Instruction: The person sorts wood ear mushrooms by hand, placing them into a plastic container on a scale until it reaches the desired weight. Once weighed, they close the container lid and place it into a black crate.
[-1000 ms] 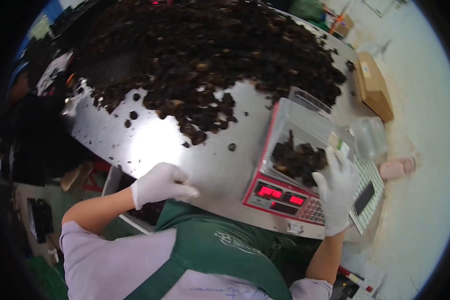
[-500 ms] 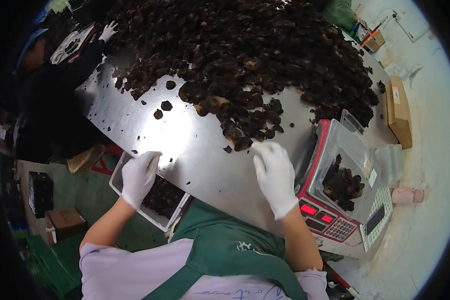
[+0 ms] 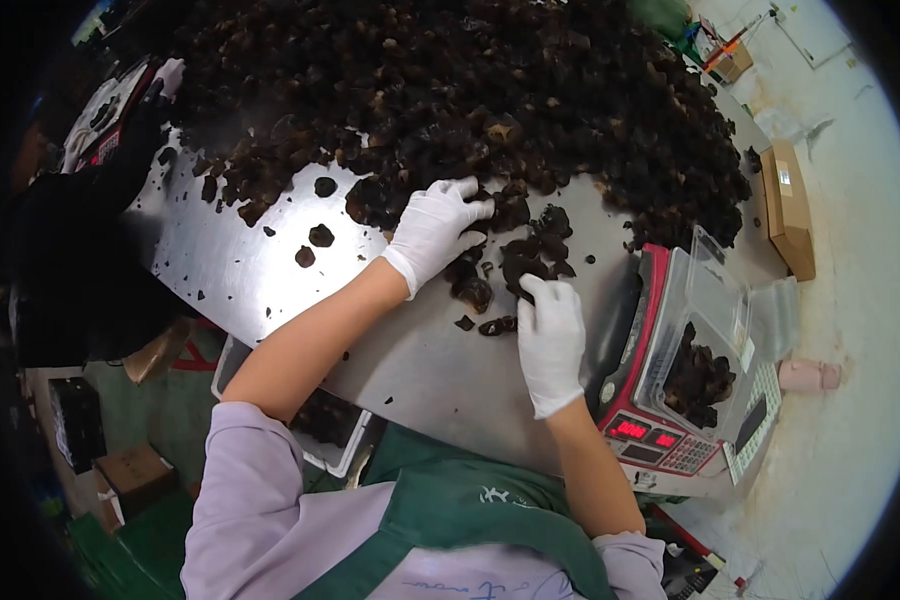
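A great heap of dark wood ear mushrooms (image 3: 400, 90) covers the far part of the steel table (image 3: 410, 375). My left hand (image 3: 432, 232), in a white glove, reaches to the heap's near edge, its thumb and fingers apart over some pieces. Close by on the right, my right hand (image 3: 552, 345), also gloved, has its thumb and fingertips closed on a dark wood ear mushroom (image 3: 523, 272). Small loose pieces (image 3: 496, 326) lie just left of that hand. More wood ears (image 3: 698, 380) sit in a clear plastic box (image 3: 660, 365) on the red scale (image 3: 650, 445).
Below the table's edge at left stands a white bin (image 3: 345, 462) with dark pieces inside. A co-worker's dark sleeve (image 3: 140, 150) and gloved hand (image 3: 170, 76) are at the far left. A cardboard box (image 3: 788, 210) and a pink cup (image 3: 808, 375) are at right.
My left hand has moved from above the white bin up and right to the heap. My right hand has shifted slightly right and down and now grips a wood ear mushroom.
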`<action>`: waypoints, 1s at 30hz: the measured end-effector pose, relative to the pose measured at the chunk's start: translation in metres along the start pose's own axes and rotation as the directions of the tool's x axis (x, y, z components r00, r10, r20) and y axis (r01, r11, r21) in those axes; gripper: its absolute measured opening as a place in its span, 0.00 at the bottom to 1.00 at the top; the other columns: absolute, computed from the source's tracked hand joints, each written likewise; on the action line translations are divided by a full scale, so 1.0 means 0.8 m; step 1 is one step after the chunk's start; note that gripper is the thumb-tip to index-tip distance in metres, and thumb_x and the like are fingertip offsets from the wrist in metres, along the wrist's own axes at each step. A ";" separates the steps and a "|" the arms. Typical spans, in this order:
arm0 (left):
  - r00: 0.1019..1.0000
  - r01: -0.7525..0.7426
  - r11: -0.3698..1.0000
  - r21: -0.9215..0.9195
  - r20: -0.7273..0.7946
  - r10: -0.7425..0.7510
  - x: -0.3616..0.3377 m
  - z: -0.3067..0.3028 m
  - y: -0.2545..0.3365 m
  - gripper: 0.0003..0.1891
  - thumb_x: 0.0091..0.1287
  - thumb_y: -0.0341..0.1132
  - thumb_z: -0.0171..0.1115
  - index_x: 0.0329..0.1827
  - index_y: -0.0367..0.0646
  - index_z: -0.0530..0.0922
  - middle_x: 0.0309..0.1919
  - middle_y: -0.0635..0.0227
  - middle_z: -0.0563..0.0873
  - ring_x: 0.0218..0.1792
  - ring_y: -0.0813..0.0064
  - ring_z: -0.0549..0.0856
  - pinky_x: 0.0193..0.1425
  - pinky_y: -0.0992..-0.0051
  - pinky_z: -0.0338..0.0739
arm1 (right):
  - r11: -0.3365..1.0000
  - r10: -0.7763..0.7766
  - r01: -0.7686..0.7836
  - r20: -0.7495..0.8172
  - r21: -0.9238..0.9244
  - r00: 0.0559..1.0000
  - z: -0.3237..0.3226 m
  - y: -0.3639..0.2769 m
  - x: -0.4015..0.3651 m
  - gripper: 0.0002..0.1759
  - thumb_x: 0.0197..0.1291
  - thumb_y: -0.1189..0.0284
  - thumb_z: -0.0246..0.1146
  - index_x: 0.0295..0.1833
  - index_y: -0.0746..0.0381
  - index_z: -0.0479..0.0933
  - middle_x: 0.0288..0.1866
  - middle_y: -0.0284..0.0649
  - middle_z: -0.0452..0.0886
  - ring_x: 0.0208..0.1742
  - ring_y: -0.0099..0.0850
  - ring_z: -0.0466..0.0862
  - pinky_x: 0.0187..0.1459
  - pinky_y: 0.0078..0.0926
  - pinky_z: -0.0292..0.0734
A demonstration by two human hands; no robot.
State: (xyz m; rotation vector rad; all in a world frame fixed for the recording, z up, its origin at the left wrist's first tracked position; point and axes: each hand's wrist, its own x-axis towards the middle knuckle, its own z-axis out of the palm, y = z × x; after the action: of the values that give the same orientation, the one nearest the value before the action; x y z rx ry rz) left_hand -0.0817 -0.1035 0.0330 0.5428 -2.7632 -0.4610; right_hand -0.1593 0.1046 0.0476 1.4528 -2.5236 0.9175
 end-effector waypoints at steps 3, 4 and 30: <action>0.983 -0.118 0.991 -0.061 -0.150 0.108 -0.028 0.012 -0.004 0.13 0.62 0.32 0.69 0.50 0.47 0.83 0.53 0.63 0.84 0.54 0.57 0.81 0.54 0.62 0.80 | 0.997 0.052 -0.052 -0.003 0.057 0.999 -0.023 0.010 -0.028 0.17 0.60 0.78 0.66 0.55 0.57 0.81 0.45 0.42 0.78 0.49 0.42 0.79 0.50 0.39 0.77; 0.966 -0.160 0.979 -0.128 -0.223 0.128 -0.043 0.007 0.001 0.10 0.62 0.30 0.68 0.47 0.45 0.82 0.49 0.63 0.84 0.51 0.58 0.82 0.52 0.64 0.80 | 0.987 0.106 -0.107 0.013 0.117 0.994 -0.031 0.010 -0.037 0.17 0.58 0.79 0.67 0.54 0.59 0.81 0.45 0.42 0.78 0.49 0.42 0.80 0.50 0.39 0.77; 0.995 -0.085 0.984 -0.156 -0.058 0.077 -0.152 0.016 -0.003 0.24 0.62 0.41 0.72 0.62 0.50 0.81 0.61 0.62 0.79 0.60 0.58 0.78 0.61 0.56 0.72 | 0.970 -0.241 0.241 0.018 0.022 0.970 -0.001 0.020 -0.126 0.22 0.48 0.70 0.75 0.51 0.50 0.83 0.58 0.34 0.75 0.60 0.39 0.73 0.55 0.40 0.72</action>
State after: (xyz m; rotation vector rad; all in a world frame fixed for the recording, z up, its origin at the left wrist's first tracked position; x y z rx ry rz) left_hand 0.0228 -0.0524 -0.0058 0.3975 -2.6580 -0.6314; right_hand -0.1174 0.1869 0.0049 1.7352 -2.2890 0.8917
